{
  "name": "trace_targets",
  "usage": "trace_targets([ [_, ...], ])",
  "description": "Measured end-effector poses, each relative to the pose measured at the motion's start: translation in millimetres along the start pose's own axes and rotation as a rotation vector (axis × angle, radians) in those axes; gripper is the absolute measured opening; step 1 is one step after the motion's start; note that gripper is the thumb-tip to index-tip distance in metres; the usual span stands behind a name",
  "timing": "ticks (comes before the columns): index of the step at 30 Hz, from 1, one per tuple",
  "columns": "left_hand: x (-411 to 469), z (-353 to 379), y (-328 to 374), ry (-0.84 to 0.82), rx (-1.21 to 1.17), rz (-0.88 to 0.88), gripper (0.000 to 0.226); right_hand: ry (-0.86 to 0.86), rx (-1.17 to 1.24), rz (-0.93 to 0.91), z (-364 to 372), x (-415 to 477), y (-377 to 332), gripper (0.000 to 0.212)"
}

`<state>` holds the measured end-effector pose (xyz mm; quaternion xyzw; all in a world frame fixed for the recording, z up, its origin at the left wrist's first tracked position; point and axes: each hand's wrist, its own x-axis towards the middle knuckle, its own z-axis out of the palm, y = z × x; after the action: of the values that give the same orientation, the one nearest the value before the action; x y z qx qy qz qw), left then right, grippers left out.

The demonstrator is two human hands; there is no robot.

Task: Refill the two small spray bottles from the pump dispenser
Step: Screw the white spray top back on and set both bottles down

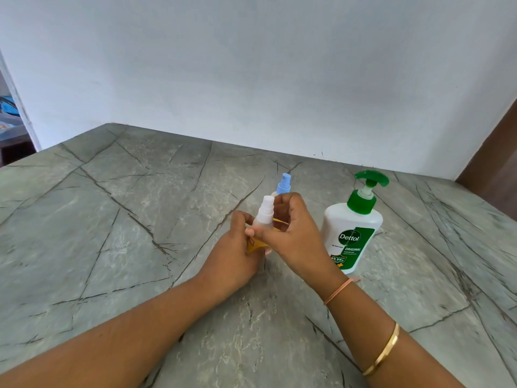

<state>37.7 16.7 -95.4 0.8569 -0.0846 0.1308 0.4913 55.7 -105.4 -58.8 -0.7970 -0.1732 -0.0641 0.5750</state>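
Observation:
A small spray bottle with a white nozzle and yellow label (264, 217) stands tilted in the middle of the table. My left hand (237, 254) wraps its lower body. My right hand (291, 233) holds it just below the nozzle, fingers curled around the neck. Right behind them stands a second small spray bottle with a blue nozzle (284, 184); its body is hidden by my right hand. To the right stands the white pump dispenser (352, 228) with a green pump head and a green label, upright and untouched.
Everything rests on a grey marble-patterned table (140, 219) that runs to a pale wall (251, 65) at the back. A brown door or panel (495, 163) shows at the far right, a doorway at the far left.

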Motion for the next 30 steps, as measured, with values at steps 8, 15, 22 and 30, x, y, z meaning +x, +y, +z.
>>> trace_targets([
  [8,0,1,-1,-0.020,0.003,-0.015,0.041,-0.050,0.265,0.042,1,0,-2,0.045],
  [15,0,0,2,-0.004,-0.019,0.010,0.029,0.012,0.087,-0.001,15,-3,-1,0.059],
  [22,2,-1,1,0.023,-0.111,-0.093,0.039,-0.002,0.137,0.004,9,-1,-1,0.032],
  [30,4,-3,1,-0.012,-0.122,-0.118,0.036,0.004,0.144,0.002,8,-1,-1,0.043],
])
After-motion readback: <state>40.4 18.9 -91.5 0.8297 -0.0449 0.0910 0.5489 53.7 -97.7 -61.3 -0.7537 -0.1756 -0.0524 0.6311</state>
